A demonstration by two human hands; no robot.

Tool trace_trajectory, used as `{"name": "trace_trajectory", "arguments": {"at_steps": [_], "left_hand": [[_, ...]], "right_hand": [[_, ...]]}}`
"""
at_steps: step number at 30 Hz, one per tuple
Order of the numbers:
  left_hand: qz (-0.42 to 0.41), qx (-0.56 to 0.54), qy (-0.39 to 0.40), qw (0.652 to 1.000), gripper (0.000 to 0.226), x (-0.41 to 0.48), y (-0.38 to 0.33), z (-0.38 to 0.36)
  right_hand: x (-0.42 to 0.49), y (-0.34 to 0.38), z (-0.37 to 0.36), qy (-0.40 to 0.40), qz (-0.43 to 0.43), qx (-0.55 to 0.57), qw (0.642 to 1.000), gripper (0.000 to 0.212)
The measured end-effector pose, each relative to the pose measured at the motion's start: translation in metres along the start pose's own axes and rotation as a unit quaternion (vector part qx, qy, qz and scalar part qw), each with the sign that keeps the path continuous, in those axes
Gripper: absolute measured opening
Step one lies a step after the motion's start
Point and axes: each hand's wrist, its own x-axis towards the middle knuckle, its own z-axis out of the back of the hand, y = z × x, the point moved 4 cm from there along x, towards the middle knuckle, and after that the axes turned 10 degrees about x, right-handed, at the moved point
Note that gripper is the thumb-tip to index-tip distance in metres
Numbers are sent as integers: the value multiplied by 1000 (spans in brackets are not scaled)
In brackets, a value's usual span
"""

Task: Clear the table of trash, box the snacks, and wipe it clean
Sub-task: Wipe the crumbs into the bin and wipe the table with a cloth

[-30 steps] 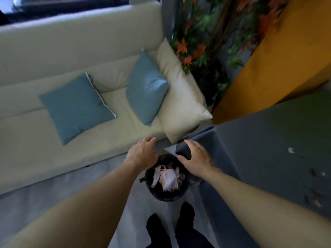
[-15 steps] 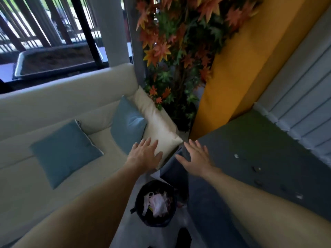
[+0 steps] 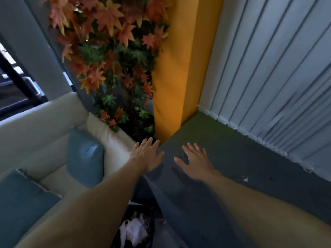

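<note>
Both hands are empty with fingers spread. The left hand (image 3: pixel 146 156) is at the corner of the grey-clothed table (image 3: pixel 232 154), and the right hand (image 3: pixel 196 164) is over its top. A black trash bin (image 3: pixel 149 222) stands upright beside the table's edge with its mouth facing up, holding crumpled wrappers (image 3: pixel 134 230). A white scrap (image 3: pixel 245 179) lies on the table.

Left hand (image 3: pixel 146 155) and right hand (image 3: pixel 196 162) spread flat over grey table (image 3: pixel 232 158), trash bin (image 3: pixel 138 228) below
</note>
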Motion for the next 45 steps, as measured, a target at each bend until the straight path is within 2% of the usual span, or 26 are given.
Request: {"name": "trace_trajectory", "arguments": {"at_steps": [8,21,35,45], "left_hand": [[-79,7,-5,997,71,54,-89,17],[-245,63,-8,968,67,82,-180,26],[-428,83,-13,900,67,32,-281,24],[-505,105,-24,857,66,-25,-389,9]], "right_hand": [[-7,-71,46,-77,-51,6,996,88],[-76,-141,70,-157,-210,45,964,89],[-219,-159,61,-257,-365,83,891,86],[-331,-204,61,-322,-426,100,839,83]]}}
